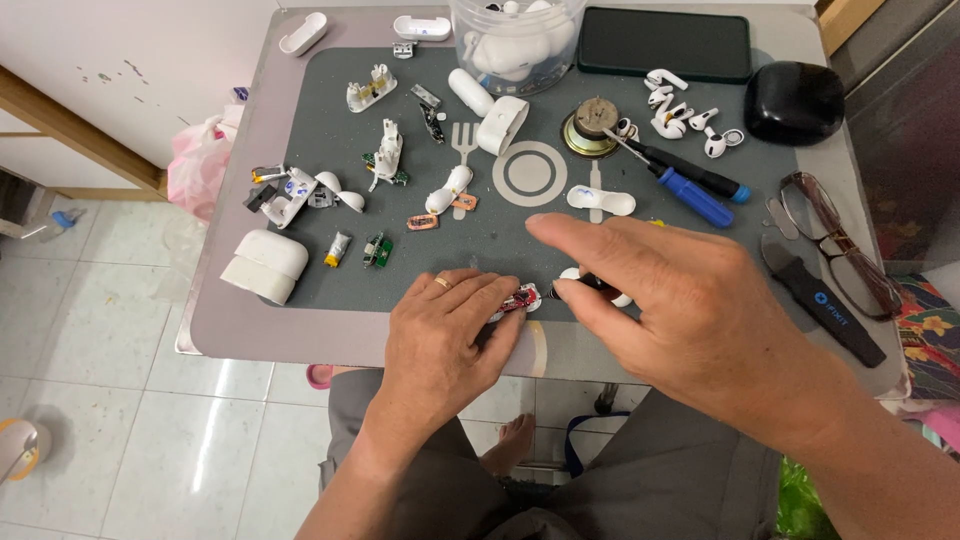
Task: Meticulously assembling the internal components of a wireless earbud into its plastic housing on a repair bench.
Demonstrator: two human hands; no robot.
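Note:
My left hand (445, 335) rests at the near edge of the grey mat (330, 150), fingers pinching a small red circuit part with a white piece (520, 298). My right hand (680, 305) hovers just right of it, thumb and fingers closed on a thin dark tool (590, 284) whose tip meets that part. A ring shows on the left hand. A white earbud-case shell (600, 201) lies just beyond the right fingers.
Scattered on the small table (230, 320): opened white case halves (265, 265), tiny circuit boards (377, 250), a blue-handled screwdriver (690, 190), a round speaker (592, 128), loose earbuds (685, 115), a clear tub (515, 40), a dark phone (663, 42), a black case (795, 102), glasses (840, 245), a black pry tool (825, 300).

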